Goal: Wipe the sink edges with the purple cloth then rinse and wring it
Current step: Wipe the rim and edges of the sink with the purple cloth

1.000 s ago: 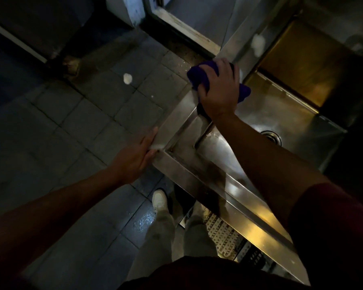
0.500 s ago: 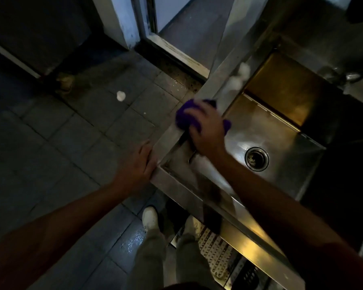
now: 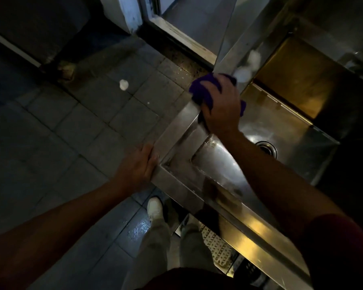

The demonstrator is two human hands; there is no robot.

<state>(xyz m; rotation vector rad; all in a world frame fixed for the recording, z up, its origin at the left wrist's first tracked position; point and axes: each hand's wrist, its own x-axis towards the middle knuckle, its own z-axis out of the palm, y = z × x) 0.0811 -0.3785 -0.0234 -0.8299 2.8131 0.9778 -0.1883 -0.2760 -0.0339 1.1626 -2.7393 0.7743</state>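
Right now the right hand (image 3: 220,105) presses the bunched purple cloth (image 3: 203,91) under curled fingers onto the sink edge (image 3: 176,126); the left hand (image 3: 136,166), flat and empty, braces the near corner. Keeping firm pressure, wipe along the rim toward that corner.

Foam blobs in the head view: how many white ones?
3. One on the floor tiles; two on the sink rim's far stretch, one farther along and one just past the purple cloth under the right hand. The cloth may hide more.
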